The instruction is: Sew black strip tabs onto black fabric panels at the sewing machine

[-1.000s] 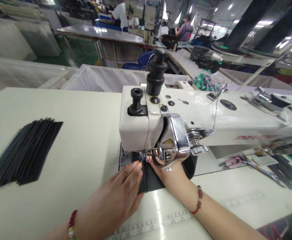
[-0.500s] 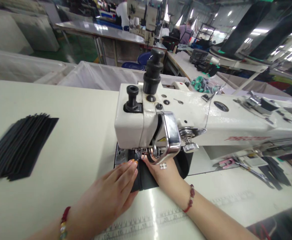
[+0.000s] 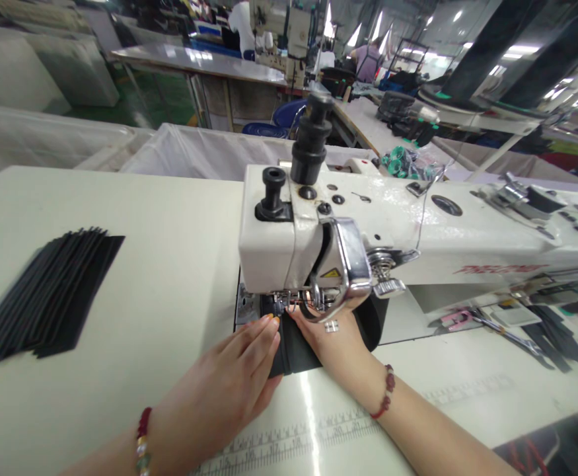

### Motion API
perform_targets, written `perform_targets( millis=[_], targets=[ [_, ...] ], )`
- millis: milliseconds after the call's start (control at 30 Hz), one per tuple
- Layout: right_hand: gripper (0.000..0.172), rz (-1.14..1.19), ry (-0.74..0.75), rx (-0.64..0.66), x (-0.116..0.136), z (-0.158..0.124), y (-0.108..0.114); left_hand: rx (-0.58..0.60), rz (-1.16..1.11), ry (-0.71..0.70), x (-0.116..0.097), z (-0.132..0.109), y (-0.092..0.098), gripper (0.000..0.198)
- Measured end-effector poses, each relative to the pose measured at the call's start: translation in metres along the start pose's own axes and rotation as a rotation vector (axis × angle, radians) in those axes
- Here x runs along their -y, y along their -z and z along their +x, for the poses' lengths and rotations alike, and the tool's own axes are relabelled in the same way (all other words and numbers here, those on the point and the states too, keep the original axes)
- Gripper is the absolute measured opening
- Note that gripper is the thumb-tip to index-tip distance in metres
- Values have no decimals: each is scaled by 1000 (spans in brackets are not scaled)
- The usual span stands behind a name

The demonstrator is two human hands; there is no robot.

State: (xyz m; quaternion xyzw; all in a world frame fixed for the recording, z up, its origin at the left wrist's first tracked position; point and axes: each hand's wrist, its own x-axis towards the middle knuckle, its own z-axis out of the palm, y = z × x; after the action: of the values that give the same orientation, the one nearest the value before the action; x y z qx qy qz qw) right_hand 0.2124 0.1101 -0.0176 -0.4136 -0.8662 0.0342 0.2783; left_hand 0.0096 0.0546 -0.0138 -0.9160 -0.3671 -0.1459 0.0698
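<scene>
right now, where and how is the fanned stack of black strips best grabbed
Probably squeeze the fanned stack of black strips across its middle, left hand coming from the right: its right side faces that hand, and the overlapping strips could slide.

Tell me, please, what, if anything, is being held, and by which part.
The left hand lies on the left side of the black piece, the right hand farther right on it; whether either grips it cannot be told.

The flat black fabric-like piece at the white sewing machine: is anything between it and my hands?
Nothing visible: your bare left hand lies on the piece, and your right hand seems to touch it, partly hidden by the curved chrome guard.
</scene>
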Motion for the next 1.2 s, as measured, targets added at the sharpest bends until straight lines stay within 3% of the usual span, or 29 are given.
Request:
perform_targets(
  millis=[533,733,1000,1200],
  targets=[
    [23,110,-9,-34,-8,1,-9,9,12,-16,2,2,3,39],
    [34,36,21,44,-17,-5,-17,28,-5,-20,6,6,6,39],
    [31,17,-10,140,-12,6,-1,7,-17,3,13,11,3,38],
    [30,71,-58,201,-23,15,-14,-7,-9,3,18,11,0,38]
  ],
)
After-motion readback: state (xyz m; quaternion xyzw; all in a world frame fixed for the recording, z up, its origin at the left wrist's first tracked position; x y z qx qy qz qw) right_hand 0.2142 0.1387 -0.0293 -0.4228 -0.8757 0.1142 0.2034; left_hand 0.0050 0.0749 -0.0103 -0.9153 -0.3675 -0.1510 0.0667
